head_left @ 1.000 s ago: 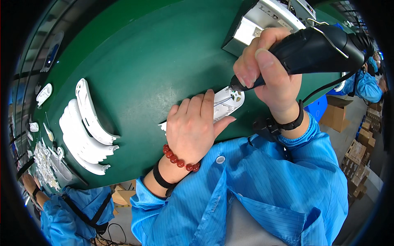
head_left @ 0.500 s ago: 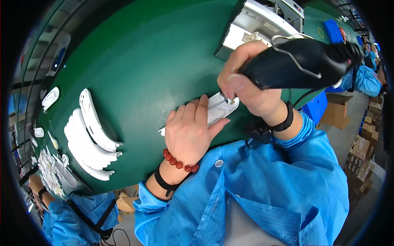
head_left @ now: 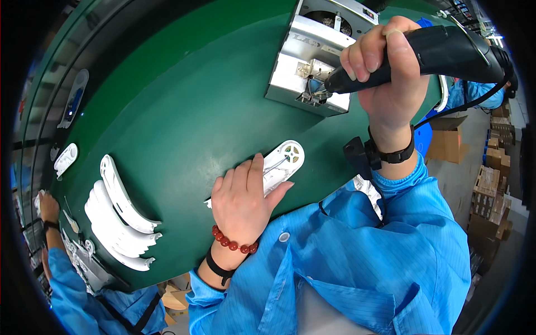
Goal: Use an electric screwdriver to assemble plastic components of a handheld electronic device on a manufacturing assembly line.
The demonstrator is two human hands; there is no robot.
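Note:
On the green table lies an elongated white plastic shell (head_left: pixel 274 177) with a rounded end, which bears a round, spoked opening and a thin grey wire. My left hand (head_left: pixel 241 192) lies palm down across it, thumb along the near side and fingers over the far side, holding it against the table; the hand hides its other end. My right hand (head_left: pixel 391 61) is wrapped round a black electric screwdriver (head_left: pixel 455 53). The driver's nose is at the front outlet of a silver metal screw feeder (head_left: pixel 285 72); its bit is hard to make out.
Several curved white shells (head_left: pixel 114 218) are stacked at the left, with a smaller white part (head_left: pixel 66 160) beyond them. A co-worker's arm (head_left: pixel 51 223) reaches in at the far left. The driver's black cable (head_left: pixel 466 105) trails right, above a cardboard box (head_left: pixel 446 142).
My right hand has lifted the screwdriver off the white shell and carried it up and right to the metal feeder. My left hand stays on the shell. The view has shifted slightly.

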